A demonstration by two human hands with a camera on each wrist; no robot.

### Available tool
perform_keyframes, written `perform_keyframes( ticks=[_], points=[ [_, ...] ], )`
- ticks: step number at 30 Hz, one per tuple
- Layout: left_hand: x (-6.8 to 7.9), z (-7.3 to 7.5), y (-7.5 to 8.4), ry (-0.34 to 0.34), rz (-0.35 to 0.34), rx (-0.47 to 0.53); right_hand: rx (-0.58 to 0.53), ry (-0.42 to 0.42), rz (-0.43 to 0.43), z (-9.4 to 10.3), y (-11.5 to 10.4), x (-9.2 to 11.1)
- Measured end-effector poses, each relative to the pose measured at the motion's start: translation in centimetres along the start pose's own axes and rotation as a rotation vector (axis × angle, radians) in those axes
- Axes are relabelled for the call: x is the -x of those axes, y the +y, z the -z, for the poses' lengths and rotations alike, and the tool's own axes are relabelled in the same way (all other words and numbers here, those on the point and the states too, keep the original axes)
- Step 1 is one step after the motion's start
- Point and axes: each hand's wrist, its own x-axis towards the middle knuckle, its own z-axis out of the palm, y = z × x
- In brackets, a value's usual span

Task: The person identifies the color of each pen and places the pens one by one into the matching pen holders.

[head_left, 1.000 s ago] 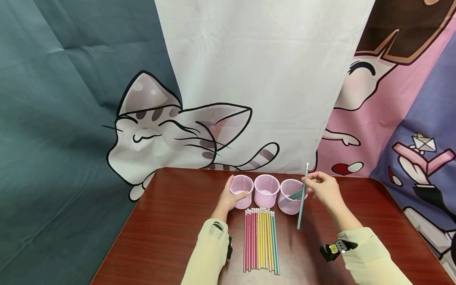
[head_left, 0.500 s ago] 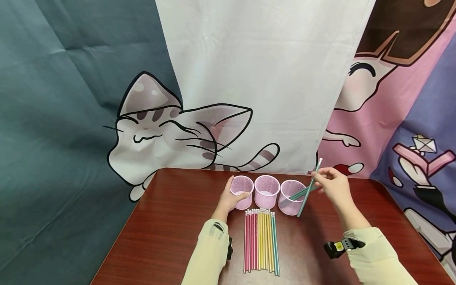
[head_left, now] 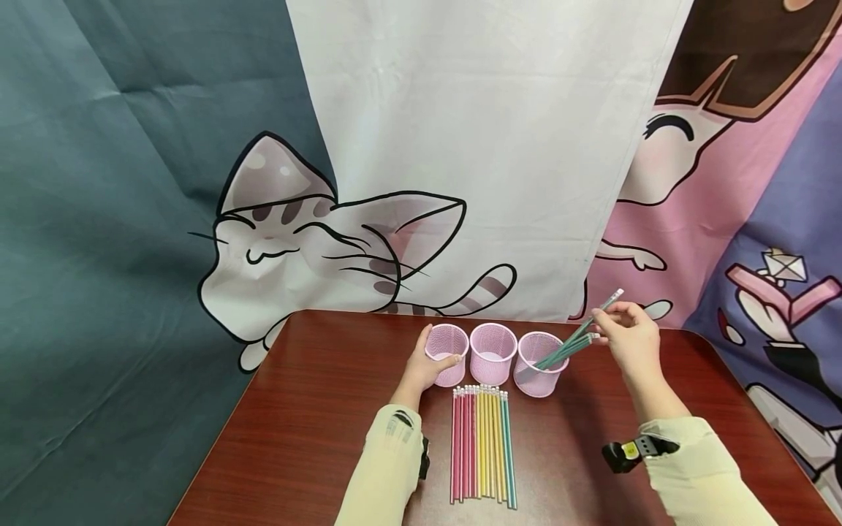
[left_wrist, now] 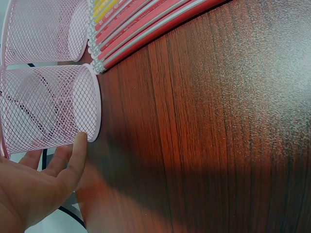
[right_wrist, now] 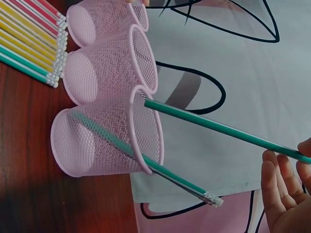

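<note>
My right hand [head_left: 633, 342] pinches a green pencil [right_wrist: 218, 127] near its eraser end. The pencil slants down, its lower tip at the mouth of the right pink mesh pencil cup [head_left: 536, 383]. Other green pencils [right_wrist: 180, 180] lean inside that cup, their white erasers sticking out over the rim. On the far side of the row, my left hand [head_left: 424, 363] grips the left pencil cup [left_wrist: 48, 109], fingers against its outer wall and thumb across the front. Between these two stands the middle pencil cup [head_left: 492, 371], with no pencils seen in it.
Below the cups, a row of pink pencils [head_left: 463, 446], yellow pencils [head_left: 490, 446] and a few green pencils [head_left: 508, 453] lies on the brown wooden table [head_left: 316, 409]. A printed cloth backdrop [head_left: 487, 161] hangs behind the table's back edge.
My right hand has moved right and tilted the green pencil from nearly upright to a slant, bringing its lower tip from in front of the right cup to its mouth. My left hand stays put.
</note>
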Motion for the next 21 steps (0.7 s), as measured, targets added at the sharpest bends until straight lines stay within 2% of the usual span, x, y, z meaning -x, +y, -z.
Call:
perform_keyframes(
  ticks=[3,11,21],
  points=[
    [0.0,0.0,-0.1,-0.001,-0.001,0.003,0.04,0.027,-0.005,0.0,0.4,-0.1],
    [-0.2,-0.1,-0.2,-0.005,0.008,0.024,0.322,0.063,0.035,-0.1,1.9,0.4],
    [-0.3,-0.1,-0.3,-0.004,0.014,-0.005,0.428,0.057,0.053,-0.8,4.2,1.6]
  ],
)
